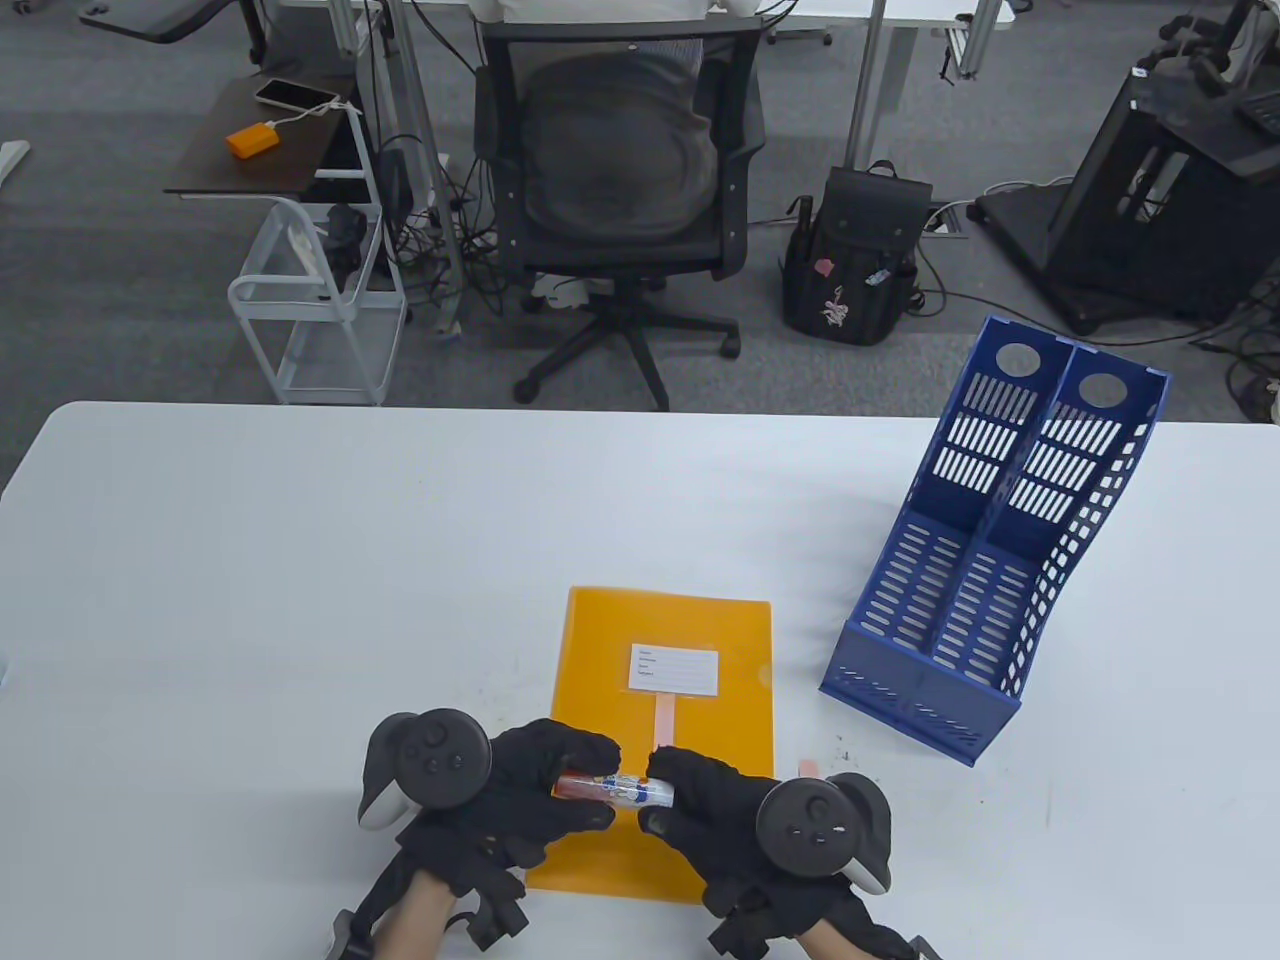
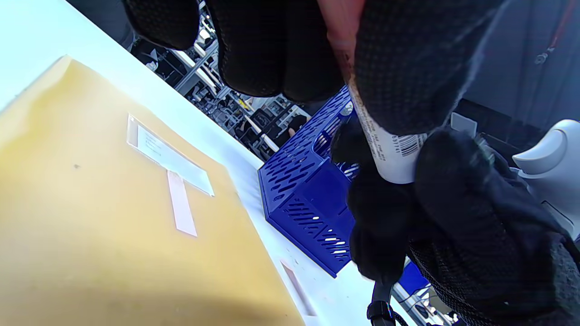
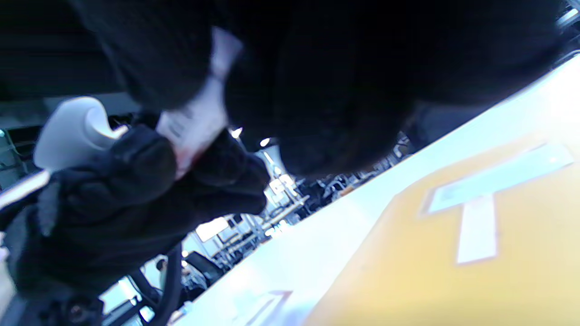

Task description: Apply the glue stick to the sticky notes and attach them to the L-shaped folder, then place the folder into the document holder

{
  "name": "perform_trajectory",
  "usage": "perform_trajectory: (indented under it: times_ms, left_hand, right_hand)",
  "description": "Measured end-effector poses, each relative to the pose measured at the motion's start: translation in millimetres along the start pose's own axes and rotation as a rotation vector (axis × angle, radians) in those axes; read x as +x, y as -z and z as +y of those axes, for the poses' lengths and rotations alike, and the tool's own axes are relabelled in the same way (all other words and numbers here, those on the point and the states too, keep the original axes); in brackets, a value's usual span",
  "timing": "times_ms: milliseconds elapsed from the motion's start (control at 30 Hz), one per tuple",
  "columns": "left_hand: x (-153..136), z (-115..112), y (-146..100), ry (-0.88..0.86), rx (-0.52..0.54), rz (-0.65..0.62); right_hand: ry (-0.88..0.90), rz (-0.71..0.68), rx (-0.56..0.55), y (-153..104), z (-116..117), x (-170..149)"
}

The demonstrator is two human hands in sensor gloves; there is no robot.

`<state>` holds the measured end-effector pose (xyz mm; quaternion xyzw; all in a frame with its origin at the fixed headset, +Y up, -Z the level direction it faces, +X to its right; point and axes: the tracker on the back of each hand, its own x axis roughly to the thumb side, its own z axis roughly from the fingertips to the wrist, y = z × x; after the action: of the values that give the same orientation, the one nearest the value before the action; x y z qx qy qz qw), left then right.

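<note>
An orange L-shaped folder (image 1: 665,700) lies flat on the white table (image 1: 300,600), with a white label (image 1: 675,669) and a pink sticky note (image 1: 664,718) stuck just below it. Both hands hover over the folder's near end and hold a glue stick (image 1: 615,788) lying sideways between them. My left hand (image 1: 560,790) grips its red end; my right hand (image 1: 675,790) grips the white end. In the left wrist view the glue stick (image 2: 385,140) hangs between the gloved fingers above the folder (image 2: 90,226). A blue document holder (image 1: 990,560) stands right of the folder.
Another pink sticky note (image 1: 806,767) lies on the table right of the folder, close to my right hand. Beyond the table's far edge stand an office chair (image 1: 620,200), a backpack (image 1: 860,260) and a wire cart (image 1: 320,300).
</note>
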<state>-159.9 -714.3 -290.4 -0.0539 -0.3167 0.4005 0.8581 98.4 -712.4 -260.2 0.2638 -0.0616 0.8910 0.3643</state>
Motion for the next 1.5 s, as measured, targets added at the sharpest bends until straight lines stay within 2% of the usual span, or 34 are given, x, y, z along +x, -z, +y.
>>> perform_trajectory:
  times_ms: [67,133,233,300,367,500,533,600,733,900,1000,1100,1233,1367,1500]
  left_hand:
    - [-1,-1,0,-0.059,-0.006,-0.01]
    - [0,0,0,-0.043,0.009,-0.012]
    - [0,1,-1,-0.01,0.012,-0.003]
    - [0,0,0,0.01,0.008,0.008]
    - [0,0,0,0.003,0.005,0.009]
    - [1,1,-1,-0.026,0.015,0.0]
    - [1,3,-2,-0.008,0.023,-0.001]
    - [1,4,-2,0.007,0.03,0.008]
    - [0,2,-1,-0.014,0.013,0.006]
    - [2,1,-1,-0.032,0.005,-0.002]
    - [2,-4,1,-0.004,-0.03,0.008]
    - [6,-13,5,-0.002,-0.083,0.005]
    - [6,-21,8,0.089,-0.111,0.039]
    - [4,-20,7,0.144,-0.075,0.086]
    - [5,1,-4,0.314,0.021,0.184]
  right_hand:
    - [0.064,0.014,-0.042,-1,0,-3]
    - [0.091,0.024,-0.074,-1,1,-5]
    - [0.037,-0.011,-0.001,-1,0,-5]
    - [0.034,-0.025,-0.028,0,0,-2]
    - [-0.01,-0.008,-0.002,0,1,-2]
    - [0.098,0.029,-0.037,0,3,-5]
    - [0.081,0.026,-0.044,-1,3,-6]
    - [0.041,0.003,0.015,-1,4,-5]
    - [0.009,0.001,-0.006,0,4,-3]
    - [0.143,0.041,-0.046,-1,3,-10]
    - [0.096,0.012,-0.008,-1,4,-9]
    - [0.073,-0.008,0.07,0,10,-6]
    - [0.061,0.009,0.181,3,15,-5]
    - [-0.04,0.063,0.105,2,15,-5]
    - [-0.208,0.109,0.011,0,13,-8]
